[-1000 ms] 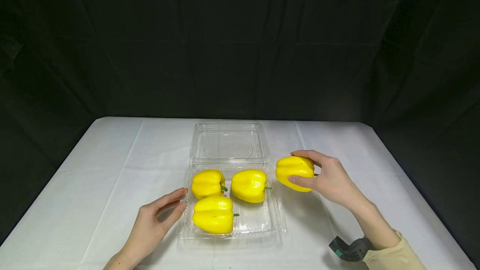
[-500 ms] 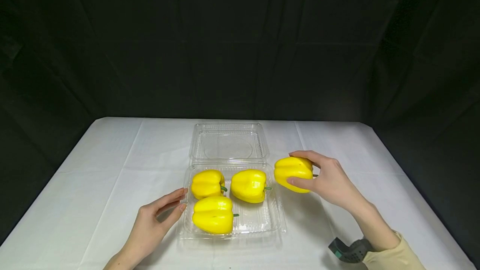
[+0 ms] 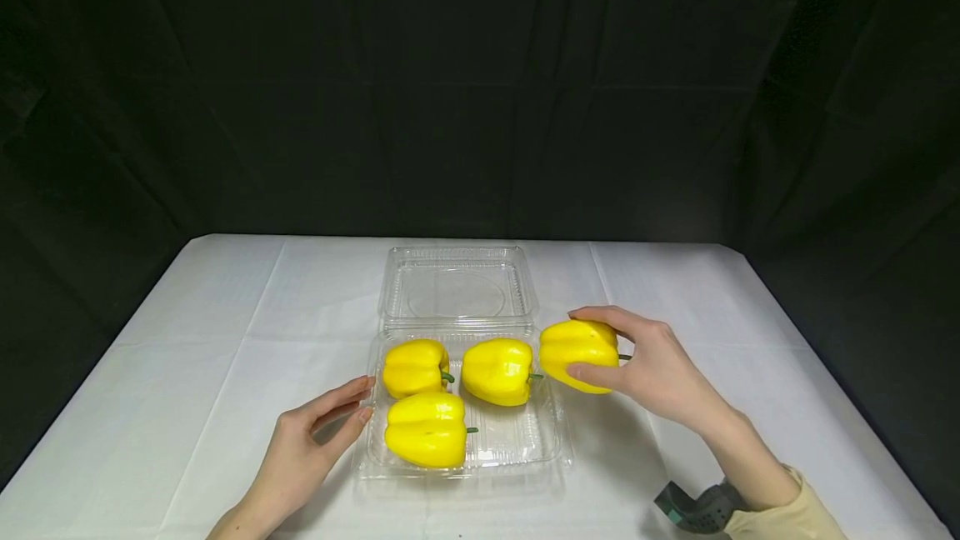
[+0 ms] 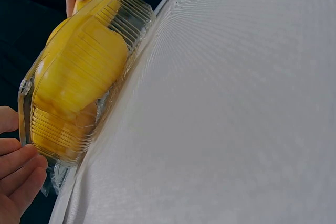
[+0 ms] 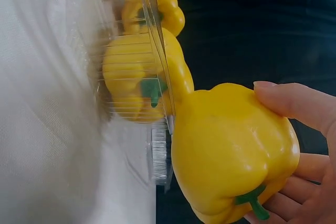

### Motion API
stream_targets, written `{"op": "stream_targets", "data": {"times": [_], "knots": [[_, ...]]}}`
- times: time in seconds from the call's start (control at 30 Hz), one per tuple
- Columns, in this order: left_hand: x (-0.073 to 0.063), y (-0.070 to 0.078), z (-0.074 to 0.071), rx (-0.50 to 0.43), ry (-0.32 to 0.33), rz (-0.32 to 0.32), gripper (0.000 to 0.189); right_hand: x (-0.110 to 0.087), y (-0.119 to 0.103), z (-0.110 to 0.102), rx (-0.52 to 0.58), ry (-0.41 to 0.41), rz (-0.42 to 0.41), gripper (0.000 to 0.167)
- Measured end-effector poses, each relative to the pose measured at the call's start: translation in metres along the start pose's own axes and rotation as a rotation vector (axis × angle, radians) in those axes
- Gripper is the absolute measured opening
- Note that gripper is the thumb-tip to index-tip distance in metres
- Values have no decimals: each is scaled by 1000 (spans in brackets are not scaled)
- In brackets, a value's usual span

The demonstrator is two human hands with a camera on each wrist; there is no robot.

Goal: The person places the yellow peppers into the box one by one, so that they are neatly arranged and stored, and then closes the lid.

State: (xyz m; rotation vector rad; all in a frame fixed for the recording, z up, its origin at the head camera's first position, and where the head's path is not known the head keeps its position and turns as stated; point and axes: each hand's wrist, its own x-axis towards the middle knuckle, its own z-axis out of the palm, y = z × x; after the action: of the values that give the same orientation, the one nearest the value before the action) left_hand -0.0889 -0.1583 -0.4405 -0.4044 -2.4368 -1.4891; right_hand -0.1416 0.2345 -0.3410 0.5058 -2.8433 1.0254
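Observation:
My right hand (image 3: 663,369) grips a yellow bell pepper (image 3: 577,348) by its sides, raised just off the right edge of a clear plastic clamshell container (image 3: 517,444). Its green stem (image 5: 253,202) points back toward the palm in the right wrist view. Three more yellow peppers lie inside the base: one back left (image 3: 414,367), one back right (image 3: 497,371), one front left (image 3: 426,430). My left hand (image 3: 303,444) rests at the container's left edge, fingertips (image 4: 31,153) touching the rim with fingers fairly straight.
The container's clear lid (image 3: 457,286) lies folded back behind the base. A white cloth (image 3: 225,357) covers the table, and a black curtain (image 3: 465,90) hangs behind it. A dark wrist strap (image 3: 701,509) sits on the right forearm by a beige sleeve (image 3: 787,515).
My right hand has carried its pepper a little to the left and nearer to me, toward the container's right edge. The left hand and the other peppers have stayed in place.

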Motion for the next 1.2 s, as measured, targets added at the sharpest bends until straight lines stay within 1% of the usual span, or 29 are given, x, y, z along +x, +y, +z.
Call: {"op": "stream_targets", "data": {"times": [0.23,0.63,0.87,1.2], "knots": [[0,0,0,4,1,-4,33,-1,-1,2,8,-5,1,57],[0,0,0,6,2,-2,33,-5,-9,4,25,-27,-35,58],[0,1,0,6,4,2,32,-6,-11,6,27,-24,-61,57],[0,0,0,-2,3,15,32,-8,-15,8,36,-37,-67,57]]}}
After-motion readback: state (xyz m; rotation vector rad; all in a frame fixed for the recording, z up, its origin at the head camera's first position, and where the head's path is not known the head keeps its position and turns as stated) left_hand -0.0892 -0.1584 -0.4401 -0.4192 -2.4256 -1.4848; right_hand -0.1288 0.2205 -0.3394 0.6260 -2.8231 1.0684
